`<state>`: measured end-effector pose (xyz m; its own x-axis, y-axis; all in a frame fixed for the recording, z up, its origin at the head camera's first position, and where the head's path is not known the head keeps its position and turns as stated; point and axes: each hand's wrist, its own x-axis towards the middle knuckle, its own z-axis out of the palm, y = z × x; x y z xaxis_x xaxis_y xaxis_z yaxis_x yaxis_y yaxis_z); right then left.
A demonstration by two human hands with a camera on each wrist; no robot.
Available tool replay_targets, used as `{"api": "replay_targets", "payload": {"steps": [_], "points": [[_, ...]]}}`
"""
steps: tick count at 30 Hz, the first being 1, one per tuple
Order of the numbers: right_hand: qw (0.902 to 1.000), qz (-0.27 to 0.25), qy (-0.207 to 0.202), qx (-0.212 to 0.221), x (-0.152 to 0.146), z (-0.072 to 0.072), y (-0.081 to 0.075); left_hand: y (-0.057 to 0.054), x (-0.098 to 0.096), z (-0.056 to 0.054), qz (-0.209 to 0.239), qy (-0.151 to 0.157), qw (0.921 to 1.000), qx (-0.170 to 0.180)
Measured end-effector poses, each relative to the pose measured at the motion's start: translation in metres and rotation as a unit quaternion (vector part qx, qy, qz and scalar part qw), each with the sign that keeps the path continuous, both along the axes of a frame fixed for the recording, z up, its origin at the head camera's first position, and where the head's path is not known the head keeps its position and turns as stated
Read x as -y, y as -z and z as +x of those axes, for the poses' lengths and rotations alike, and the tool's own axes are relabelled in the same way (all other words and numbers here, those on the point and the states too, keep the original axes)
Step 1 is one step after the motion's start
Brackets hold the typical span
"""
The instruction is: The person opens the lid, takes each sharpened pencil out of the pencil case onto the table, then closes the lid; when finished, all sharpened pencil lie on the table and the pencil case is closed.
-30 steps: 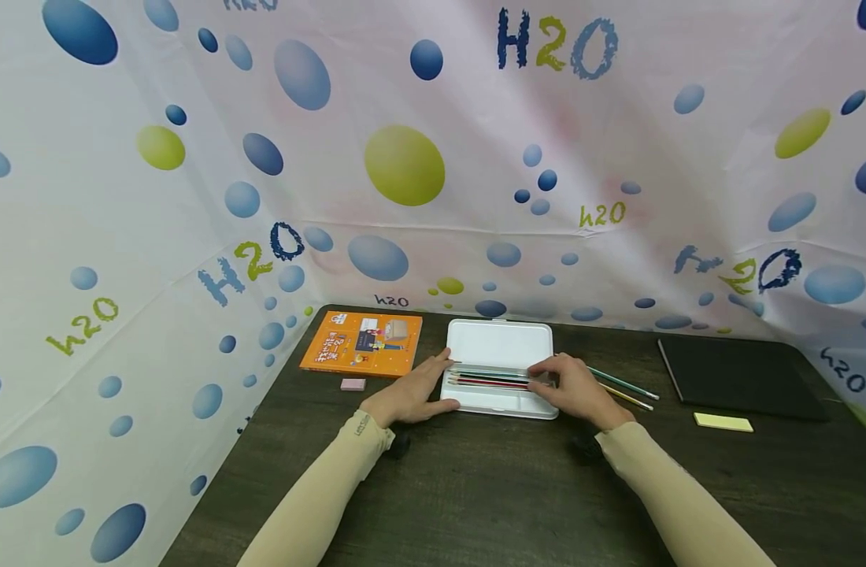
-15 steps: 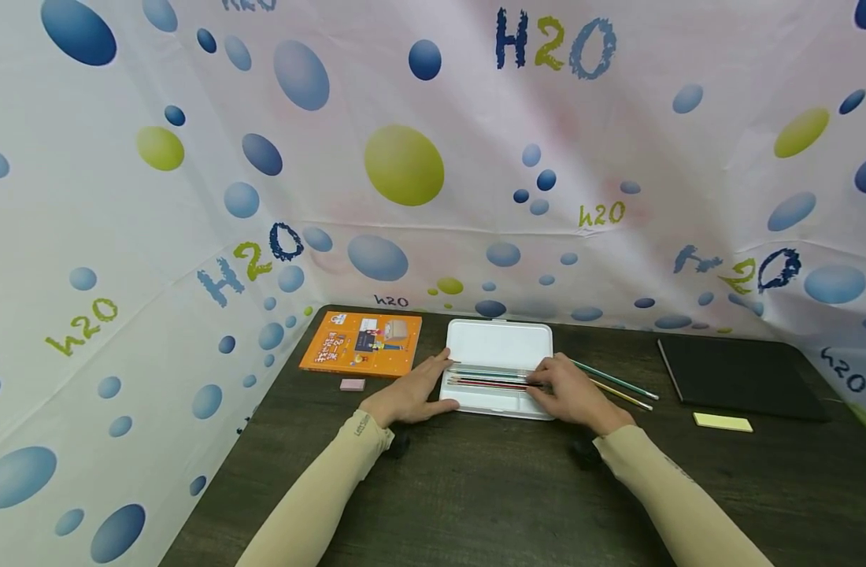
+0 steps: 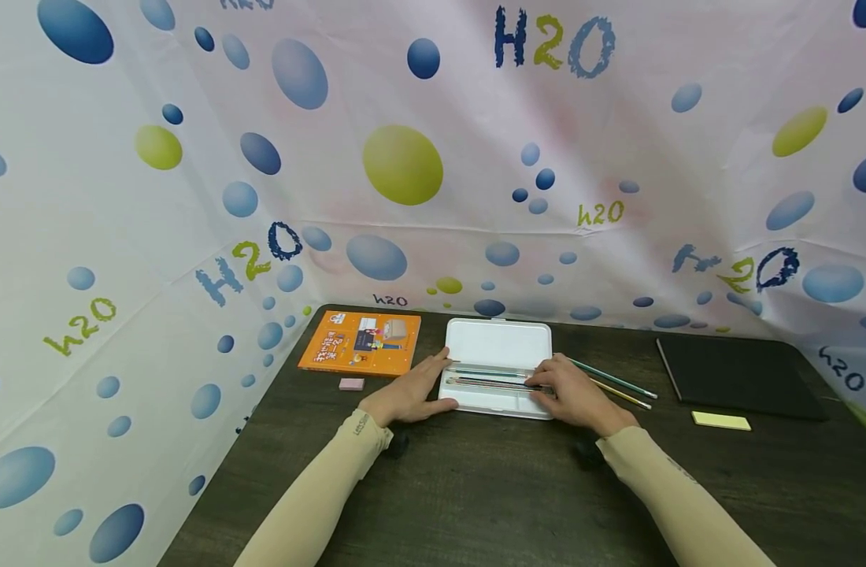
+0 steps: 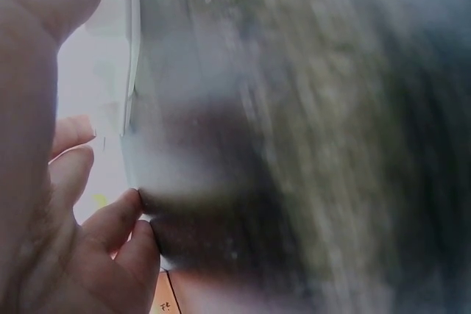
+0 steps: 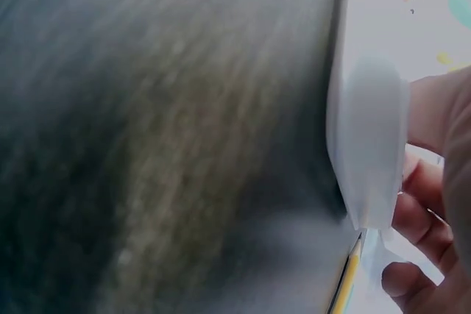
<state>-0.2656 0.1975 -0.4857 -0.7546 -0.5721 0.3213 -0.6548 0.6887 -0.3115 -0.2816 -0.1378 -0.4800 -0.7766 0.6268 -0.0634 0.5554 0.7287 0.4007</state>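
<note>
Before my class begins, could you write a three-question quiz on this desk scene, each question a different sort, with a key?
1. True or false: the left hand and the right hand are at the same end of the open case.

2. Which of these lies closest to the book?
A) yellow pad
B) eraser
C) black flat item

3. What colours are the two pencils on the table, to the right of the case?

Key:
1. False; the left hand is at the left end and the right hand at the right end.
2. B.
3. Green and yellow.
</note>
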Motion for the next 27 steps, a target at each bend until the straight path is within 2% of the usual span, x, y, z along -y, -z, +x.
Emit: {"api": "replay_targets", "payload": {"steps": [9, 20, 24, 27], "points": [[0.9991, -0.027, -0.002, 0.031, -0.002, -0.001, -0.002, -0.001, 0.0, 0.001, 0.01, 0.002, 1.0, 0.0], [0.9961, -0.085, -0.005, -0.019, -0.003, -0.001, -0.002, -0.002, 0.0, 0.0, 0.004, 0.003, 1.0, -0.002], [0.9936, -0.112, 0.001, -0.014, -0.006, 0.001, -0.003, 0.0, 0.0, 0.0, 0.005, 0.002, 1.0, 0.0], [0.9905, -0.136, 0.021, -0.009, -0.012, 0.005, -0.005, 0.0, -0.001, -0.001, 0.005, 0.002, 1.0, -0.001]]}}
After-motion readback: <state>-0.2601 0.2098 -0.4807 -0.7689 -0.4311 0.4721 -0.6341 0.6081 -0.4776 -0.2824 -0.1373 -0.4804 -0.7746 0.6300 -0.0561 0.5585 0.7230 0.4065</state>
